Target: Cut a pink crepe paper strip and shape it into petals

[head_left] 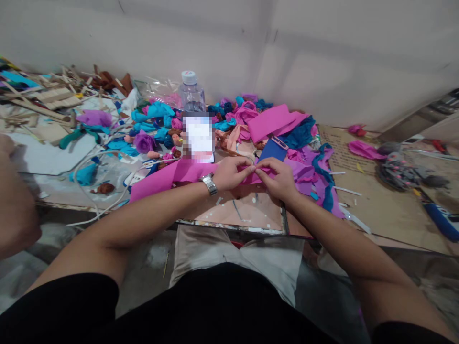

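Observation:
A long strip of magenta crepe paper (158,183) runs across the table's front, passing behind my left wrist to my fingers. My left hand (232,174), with a metal watch on its wrist, pinches the strip between thumb and fingertips. Right beside it, my right hand (279,179) pinches the same paper, and the fingertips of both hands nearly meet. Just behind the right hand lie a blue flat piece (271,152) and a small pink tool (280,142). Purple crepe paper (299,173) lies to the right of that hand.
A lit phone (198,136) stands before a plastic bottle (192,95). Crepe-paper flowers (144,141) and pink paper (269,123) crowd the back. Wood scraps (59,95) and green-handled pliers (70,138) lie left, near another person's arm (17,210). Cardboard (344,177) covers the right.

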`<move>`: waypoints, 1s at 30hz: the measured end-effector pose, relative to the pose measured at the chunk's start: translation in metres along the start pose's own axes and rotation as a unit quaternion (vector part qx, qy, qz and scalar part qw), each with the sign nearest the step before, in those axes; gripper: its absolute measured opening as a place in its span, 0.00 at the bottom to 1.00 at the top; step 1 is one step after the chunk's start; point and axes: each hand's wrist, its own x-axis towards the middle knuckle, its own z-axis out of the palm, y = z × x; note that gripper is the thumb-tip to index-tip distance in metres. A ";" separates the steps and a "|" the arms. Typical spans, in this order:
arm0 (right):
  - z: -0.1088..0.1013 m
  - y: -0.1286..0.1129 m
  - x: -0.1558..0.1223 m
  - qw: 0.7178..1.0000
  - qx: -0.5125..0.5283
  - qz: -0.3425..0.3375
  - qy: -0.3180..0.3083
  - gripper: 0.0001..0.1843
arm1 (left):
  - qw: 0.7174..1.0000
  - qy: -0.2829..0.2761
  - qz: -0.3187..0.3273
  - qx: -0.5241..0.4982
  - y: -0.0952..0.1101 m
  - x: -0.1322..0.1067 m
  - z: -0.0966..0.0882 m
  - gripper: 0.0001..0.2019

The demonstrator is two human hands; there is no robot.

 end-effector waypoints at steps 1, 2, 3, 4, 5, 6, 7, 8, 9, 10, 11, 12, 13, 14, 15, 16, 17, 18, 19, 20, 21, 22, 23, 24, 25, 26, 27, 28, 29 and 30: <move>0.000 0.000 0.000 1.000 0.005 0.003 0.001 0.07 | 1.000 0.002 0.003 0.008 0.000 0.000 0.000 0.21; 0.001 0.000 0.000 1.000 0.008 0.005 0.002 0.06 | 1.000 0.005 0.009 0.014 0.000 0.000 0.000 0.20; 0.001 0.000 0.000 1.000 0.010 0.007 0.003 0.06 | 1.000 0.007 0.016 0.018 0.000 0.000 0.000 0.20; 0.001 0.000 0.000 1.000 0.010 0.010 0.005 0.06 | 0.999 0.008 0.024 0.021 -0.001 0.000 0.000 0.20; 0.001 0.000 0.000 1.000 0.011 0.011 0.007 0.06 | 0.999 0.007 0.031 0.023 -0.001 0.000 0.000 0.19; 0.001 0.001 0.000 1.000 0.012 0.011 0.009 0.06 | 0.999 0.008 0.037 0.025 -0.001 0.000 0.001 0.19; 0.001 0.001 0.000 1.000 0.013 0.010 0.010 0.06 | 0.999 0.008 0.041 0.027 -0.002 0.001 0.001 0.19; 0.001 0.002 0.000 1.000 0.013 0.010 0.010 0.06 | 0.999 0.008 0.046 0.028 -0.002 0.001 0.001 0.19; 0.001 0.003 0.000 1.000 0.013 0.010 0.006 0.06 | 0.998 0.007 0.050 0.031 -0.002 0.001 0.001 0.19; 0.002 0.004 0.000 1.000 0.014 0.012 0.001 0.06 | 0.998 0.005 0.054 0.033 -0.002 0.001 0.001 0.19; 0.002 0.005 0.000 1.000 0.014 0.014 -0.005 0.07 | 0.998 0.004 0.057 0.036 -0.002 0.001 0.001 0.19; 0.002 0.005 -0.001 1.000 0.015 0.017 -0.011 0.08 | 0.997 0.004 0.061 0.040 -0.002 0.001 0.001 0.19; 0.002 0.006 -0.001 1.000 0.018 0.019 -0.017 0.08 | 0.997 0.003 0.065 0.045 -0.002 0.000 0.002 0.19; 0.003 0.007 -0.001 0.999 0.020 0.020 -0.021 0.09 | 0.996 0.006 0.069 0.052 -0.002 0.000 0.002 0.19; 0.003 0.007 -0.001 0.999 0.023 0.021 -0.025 0.09 | 0.995 0.009 0.076 0.061 -0.002 0.000 0.002 0.19; 0.003 0.007 -0.002 0.999 0.026 0.022 -0.028 0.10 | 0.994 0.013 0.084 0.071 -0.002 0.000 0.002 0.19; 0.003 0.007 -0.002 0.999 0.029 0.022 -0.032 0.10 | 0.992 0.017 0.091 0.081 -0.002 0.000 0.002 0.19; 0.003 0.007 -0.002 0.999 0.031 0.022 -0.034 0.10 | 0.991 0.020 0.098 0.089 -0.002 0.000 0.002 0.19; 0.003 0.007 -0.001 0.999 0.032 0.022 -0.035 0.10 | 0.990 0.021 0.102 0.096 -0.002 0.000 0.002 0.19; 0.003 0.007 -0.001 0.999 0.032 0.022 -0.036 0.10 | 0.989 0.023 0.105 0.100 -0.002 0.000 0.002 0.19; 0.003 0.007 -0.001 0.999 0.031 0.021 -0.035 0.10 | 0.989 0.024 0.106 0.102 -0.002 0.000 0.002 0.19; 0.002 0.007 -0.001 0.999 0.030 0.019 -0.035 0.10 | 0.988 0.026 0.107 0.105 -0.002 0.000 0.002 0.19; 0.002 0.007 0.000 0.999 0.028 0.017 -0.034 0.09 | 0.988 0.027 0.108 0.108 -0.002 0.000 0.001 0.18; 0.002 0.008 0.000 0.999 0.025 0.013 -0.032 0.09 | 0.988 0.029 0.108 0.110 -0.003 0.000 0.001 0.18; 0.001 0.008 0.000 0.999 0.021 0.009 -0.029 0.09 | 0.987 0.031 0.109 0.112 -0.003 0.000 0.001 0.17; 0.001 0.009 0.001 0.999 0.017 0.003 -0.026 0.09 | 0.987 0.032 0.110 0.113 -0.003 0.000 0.001 0.16; 0.000 0.009 0.001 1.000 0.014 -0.002 -0.025 0.09 | 0.987 0.032 0.111 0.114 -0.004 0.000 0.001 0.16; 0.000 0.009 0.001 1.000 0.011 -0.006 -0.026 0.08 | 0.987 0.031 0.112 0.113 -0.004 0.000 0.001 0.15; -0.001 0.009 0.002 1.000 0.009 -0.009 -0.027 0.08 | 0.987 0.030 0.112 0.113 -0.005 0.000 0.002 0.15; -0.001 0.008 0.002 1.000 0.009 -0.010 -0.028 0.09 | 0.987 0.030 0.112 0.115 -0.005 0.000 0.002 0.15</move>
